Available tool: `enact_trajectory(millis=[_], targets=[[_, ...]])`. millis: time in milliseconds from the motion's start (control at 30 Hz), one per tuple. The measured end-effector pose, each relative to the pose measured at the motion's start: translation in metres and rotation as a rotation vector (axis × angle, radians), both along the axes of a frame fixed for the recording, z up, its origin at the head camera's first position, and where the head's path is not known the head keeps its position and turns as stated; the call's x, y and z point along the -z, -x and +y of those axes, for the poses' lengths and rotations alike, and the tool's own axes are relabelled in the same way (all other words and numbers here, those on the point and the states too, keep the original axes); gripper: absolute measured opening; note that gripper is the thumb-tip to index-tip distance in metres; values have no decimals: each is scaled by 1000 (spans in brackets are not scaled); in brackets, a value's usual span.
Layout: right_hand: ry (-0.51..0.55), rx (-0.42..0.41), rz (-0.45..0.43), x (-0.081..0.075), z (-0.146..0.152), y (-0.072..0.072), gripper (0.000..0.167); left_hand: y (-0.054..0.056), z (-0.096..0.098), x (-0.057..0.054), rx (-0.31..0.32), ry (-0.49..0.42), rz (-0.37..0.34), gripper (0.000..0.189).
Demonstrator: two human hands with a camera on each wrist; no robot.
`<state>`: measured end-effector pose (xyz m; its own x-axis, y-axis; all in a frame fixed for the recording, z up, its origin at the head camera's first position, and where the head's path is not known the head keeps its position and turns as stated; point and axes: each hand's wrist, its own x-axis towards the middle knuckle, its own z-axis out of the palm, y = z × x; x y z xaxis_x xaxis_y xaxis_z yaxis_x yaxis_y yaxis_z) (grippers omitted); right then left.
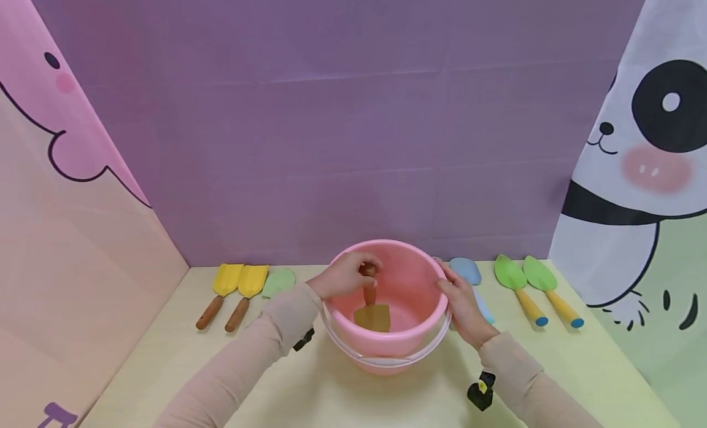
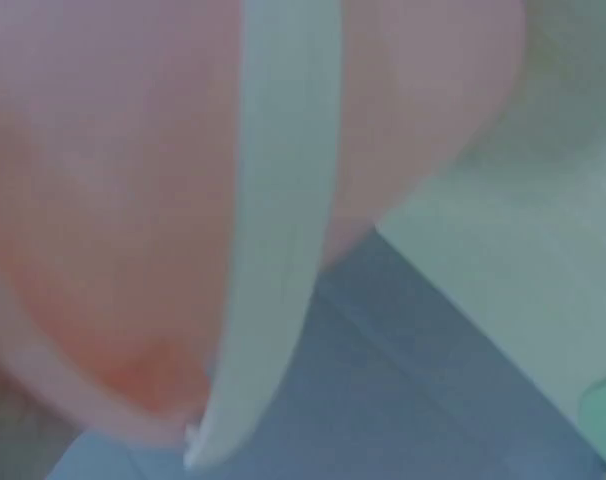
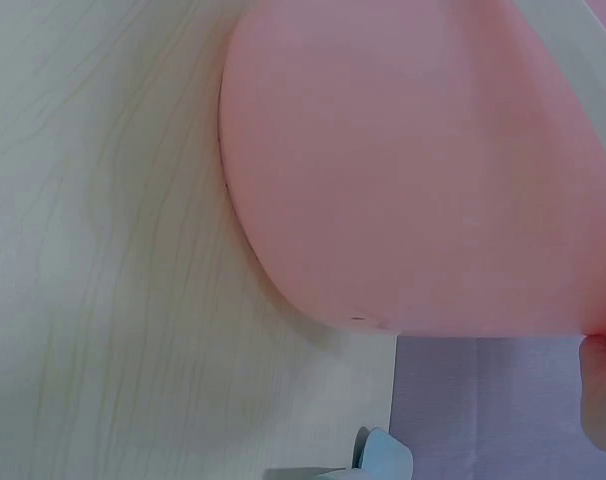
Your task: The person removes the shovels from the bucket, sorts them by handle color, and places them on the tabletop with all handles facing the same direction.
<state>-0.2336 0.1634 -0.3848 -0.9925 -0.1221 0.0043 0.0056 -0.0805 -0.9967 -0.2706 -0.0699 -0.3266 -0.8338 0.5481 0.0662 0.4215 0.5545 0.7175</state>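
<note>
A pink bucket (image 1: 386, 341) stands on the table, its pale carrying handle (image 1: 381, 359) hanging along the near side. My left hand (image 1: 349, 274) reaches in over the left rim and holds a toy shovel by its brown handle (image 1: 369, 293). The shovel's flat yellowish blade (image 1: 372, 318) points down inside the bucket. On the opposite side my right hand (image 1: 465, 306) grips the bucket's rim, fingers along the outer wall. In the left wrist view the bucket wall (image 2: 133, 180) and handle strap (image 2: 283, 200) fill most of the picture. The right wrist view shows the bucket's side (image 3: 403, 170).
Two yellow shovels (image 1: 251, 282) with brown handles lie at the left, beside a light green rounded piece (image 1: 278, 282). Behind my right hand are blue pieces (image 1: 466, 271). Two green shovels (image 1: 510, 273) with yellow handles lie at the right. A purple backdrop (image 1: 353, 139) rises behind the table.
</note>
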Motion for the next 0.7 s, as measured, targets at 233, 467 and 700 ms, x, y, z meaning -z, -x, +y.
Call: enact_trajectory(millis=[233, 467, 700], targets=[[2, 6, -9, 0, -1, 0, 55, 5, -13, -5, 75, 190, 59, 36], [-13, 0, -13, 0, 0, -1, 56, 8, -20, -4, 85, 232, 29, 29], [-11, 9, -10, 0, 0, 0, 55, 10, -23, -7, 158, 238, -43, 20]])
